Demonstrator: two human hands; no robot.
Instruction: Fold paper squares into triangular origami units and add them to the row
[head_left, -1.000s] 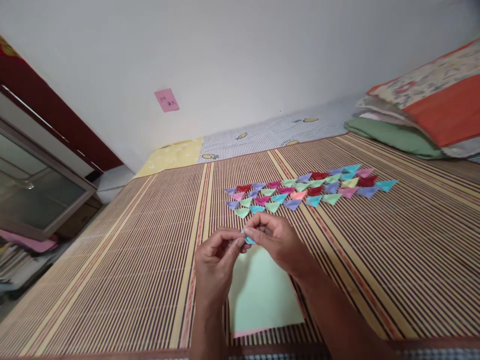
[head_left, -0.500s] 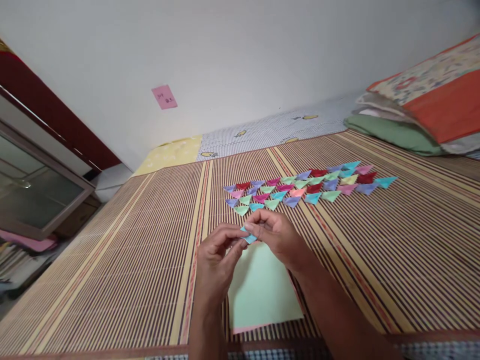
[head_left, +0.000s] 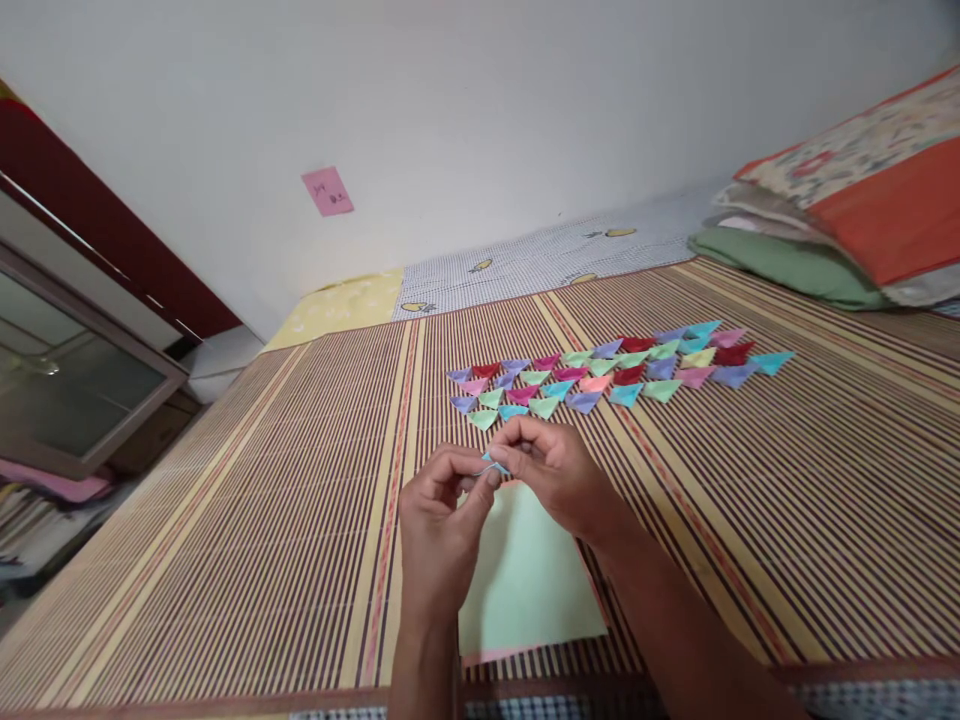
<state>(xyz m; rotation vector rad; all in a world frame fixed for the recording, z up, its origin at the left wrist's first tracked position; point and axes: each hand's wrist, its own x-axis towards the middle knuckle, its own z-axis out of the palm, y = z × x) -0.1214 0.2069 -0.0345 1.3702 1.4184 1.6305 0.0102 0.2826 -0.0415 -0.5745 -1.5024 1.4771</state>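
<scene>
A small piece of light-blue folded paper (head_left: 494,464) is pinched between both hands, most of it covered by the fingers. My left hand (head_left: 444,505) grips its lower left side with thumb and index finger. From the right, my right hand (head_left: 551,470) holds it, thumb on top and fingers curled. Below the hands lies a stack of pale green paper (head_left: 536,585) with pink edges showing. Just beyond the fingers, several small folded paper triangles (head_left: 583,402) in blue, green, red, pink, purple and yellow are laid out in rows.
Everything lies on a striped bamboo mat (head_left: 300,530). Folded bedding and a pillow (head_left: 885,215) sit at the right. A pink note (head_left: 328,191) is stuck to the white wall behind. At the left stands a glass-fronted cabinet door (head_left: 67,360).
My left thumb has moved up over the light-blue paper, and less of the paper shows, now as a thin edge. My right hand has barely moved.
</scene>
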